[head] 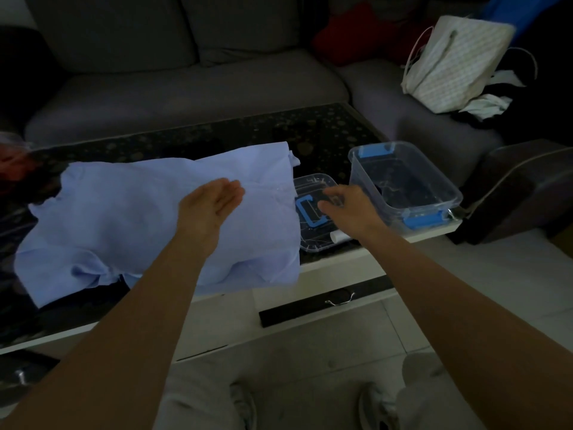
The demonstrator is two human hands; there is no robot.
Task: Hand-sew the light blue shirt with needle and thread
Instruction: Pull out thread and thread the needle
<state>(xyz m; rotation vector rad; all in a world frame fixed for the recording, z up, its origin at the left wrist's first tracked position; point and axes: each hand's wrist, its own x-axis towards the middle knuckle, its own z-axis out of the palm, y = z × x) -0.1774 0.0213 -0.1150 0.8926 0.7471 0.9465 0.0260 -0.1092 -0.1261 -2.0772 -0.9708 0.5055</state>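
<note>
On the dark speckled table, the light blue shirt lies crumpled and spread out. It fills the 9 o'clock half of the top and hangs a bit over the near edge. I can't read any text: moulded marks on the far edge of the clear lid are too blurred. The lid sits flat at 3 o'clock of the shirt with a blue handle on it, and the shirt's edge covers its 9 o'clock side.

Left hand is over the shirt, palm up, fingers straight and together, gripping nothing. I can't tell if it touches the cloth. Right hand is over the lid and hides its middle. Its fingers bend down and are blurred, so I can't tell whether they pinch anything.

A small white roll lies at the lid's near edge, just beside the right wrist. A clear box with blue clips stands at 3 o'clock of the lid, by the table corner. It holds thin dark bits that I can't identify.

A grey sofa runs along 12 o'clock. A white bag sits on it at 1 o'clock, with a red cushion at the bag's 9 o'clock. A drawer handle is at 6 o'clock, below the lid.
</note>
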